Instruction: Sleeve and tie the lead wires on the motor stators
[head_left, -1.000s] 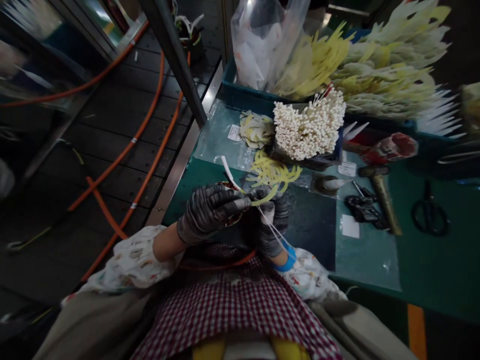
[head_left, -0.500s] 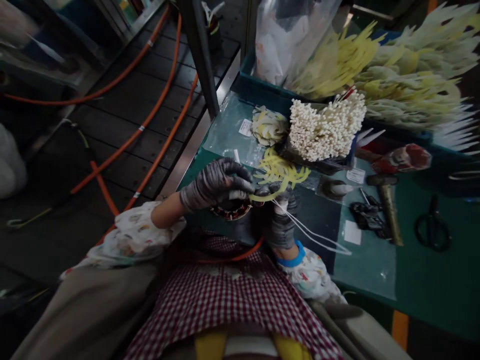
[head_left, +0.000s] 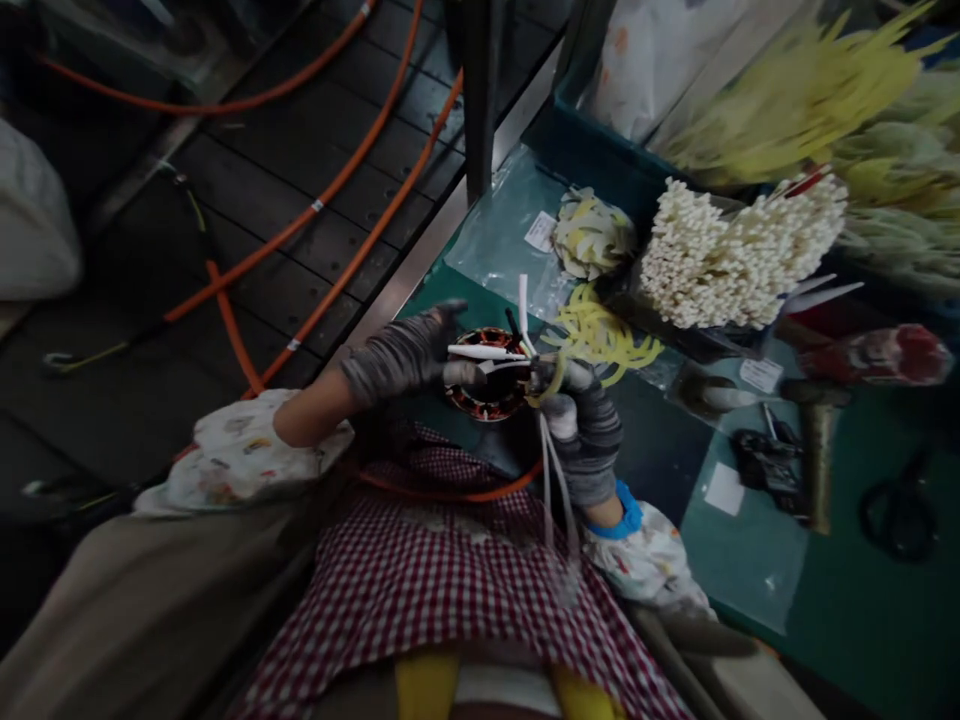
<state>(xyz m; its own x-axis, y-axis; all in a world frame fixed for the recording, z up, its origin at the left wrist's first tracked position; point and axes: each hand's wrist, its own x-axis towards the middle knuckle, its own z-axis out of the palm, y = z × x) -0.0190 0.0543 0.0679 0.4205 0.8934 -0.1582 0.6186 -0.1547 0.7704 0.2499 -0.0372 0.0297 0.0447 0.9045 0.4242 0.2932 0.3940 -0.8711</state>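
Observation:
A ring-shaped motor stator with reddish-brown copper windings lies in front of me, between my hands. My left hand, in a grey striped glove, is at its left side with thumb and index finger apart. White sleeved leads cross the ring near that thumb, and a white tube stands up behind. At the ring's right edge my right hand, gloved too, is closed around a bent yellowish strip and a thin white cord, whose blurred ends hang down. What lies under its fingers is hidden.
Yellow strips lie behind my right hand, near a bundle of white-tipped sticks. To the right are a hammer, dark scissors and a red can-like object. Orange hoses cross the floor at left.
My left hand has drawn back left from the right hand and its fingers have spread. The stator and white leads are now more exposed. The cord hangs downward, and the view has shifted.

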